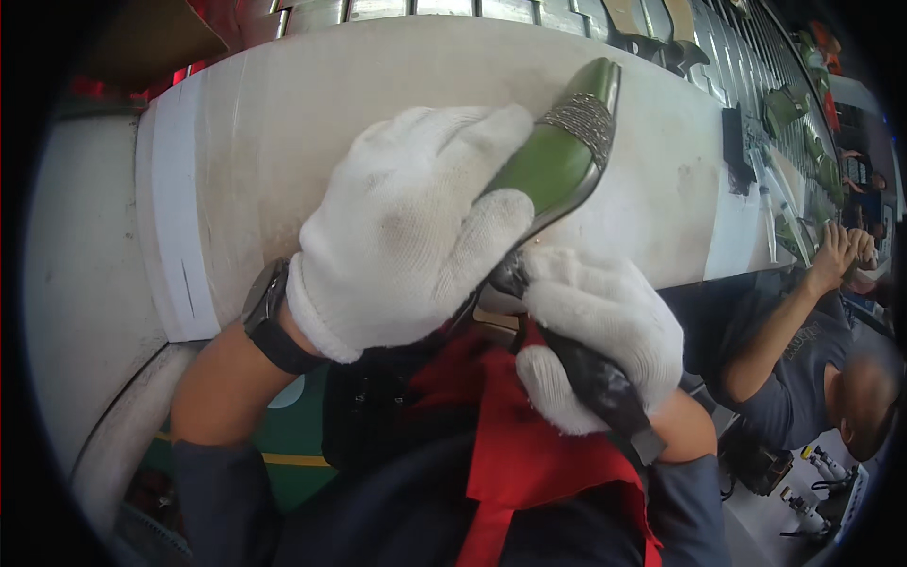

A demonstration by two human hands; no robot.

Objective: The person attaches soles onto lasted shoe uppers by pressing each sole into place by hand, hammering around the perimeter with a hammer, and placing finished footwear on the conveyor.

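Note:
My left hand (406,227), in a white knit glove, is closed round a green pointed shoe (545,170) with a glittery grey band (580,123) across its front. The shoe's toe points away from me to the upper right, and its dark sole edge faces right. My right hand (605,326), gloved the same way, grips a dark hand tool (595,378) that looks wrapped in black. Its rounded upper end sits close to the shoe's lower edge; whether they touch I cannot tell. The back of the shoe is hidden behind my left hand.
Beneath my hands lies a pale worktop (312,66) with a white strip (184,208) at its left. Behind it runs a slatted metal conveyor (453,8) with dark shoe parts (661,49). To the right, a co-worker (794,350) handles something beside more green shoe pieces (784,109).

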